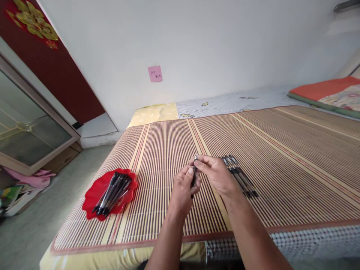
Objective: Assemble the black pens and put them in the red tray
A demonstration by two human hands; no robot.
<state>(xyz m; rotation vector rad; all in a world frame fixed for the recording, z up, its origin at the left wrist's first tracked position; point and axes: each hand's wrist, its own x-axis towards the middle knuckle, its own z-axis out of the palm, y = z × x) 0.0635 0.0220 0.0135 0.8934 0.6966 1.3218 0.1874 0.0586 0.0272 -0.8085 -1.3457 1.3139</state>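
Both of my hands meet over the middle of the mat around one dark pen (194, 180), which is held nearly upright. My left hand (184, 184) is closed around its barrel. At the pen's upper end, the fingertips of my right hand (215, 171) pinch a small silvery part; the fingers cover much of it. Just right of my right hand, several black pens (244, 179) lie side by side on the mat, partly hidden by my wrist. To the left, a red scalloped plate (89, 198) holds a pile of black and clear pens (114, 191).
A striped bamboo mat (157, 165) covers the bed, with its front edge close to me. Folded orange and floral bedding (329, 93) lies at the back right. A white wall (210, 48) bearing a pink note (155, 74) stands behind. Left is a glass-paned door (25, 120).
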